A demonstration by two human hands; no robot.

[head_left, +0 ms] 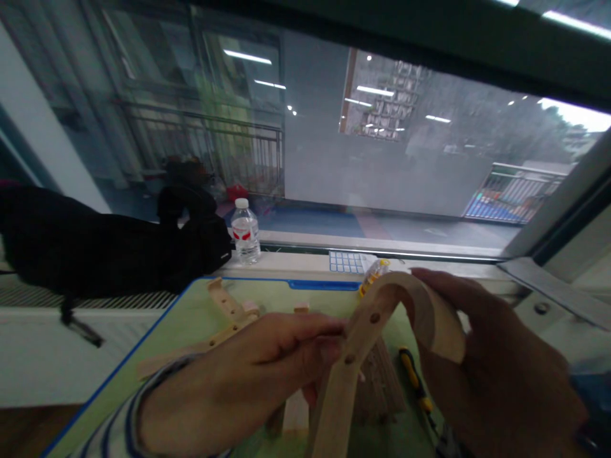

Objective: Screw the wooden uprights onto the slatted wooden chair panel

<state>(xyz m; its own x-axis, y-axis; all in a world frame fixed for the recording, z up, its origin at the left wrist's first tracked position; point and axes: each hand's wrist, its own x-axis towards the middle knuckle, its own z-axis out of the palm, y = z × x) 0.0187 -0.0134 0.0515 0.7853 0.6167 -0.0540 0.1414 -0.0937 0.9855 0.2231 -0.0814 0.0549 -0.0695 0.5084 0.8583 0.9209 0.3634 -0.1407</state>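
I hold a curved wooden piece (367, 331) with two small holes, raised above the green table (191, 318). My left hand (248, 375) is closed, its fingertips pinched against the side of the piece near the lower hole. My right hand (491, 369) wraps around the bent top end of the piece. Under my hands lie more wooden parts (229, 312) and a yellow-handled screwdriver (413, 375).
A water bottle (245, 232) stands on the window sill beside a black bag (95, 245). A small blue-and-white grid card (348, 261) and a yellow object (373, 275) lie at the table's far edge. A large window fills the view behind.
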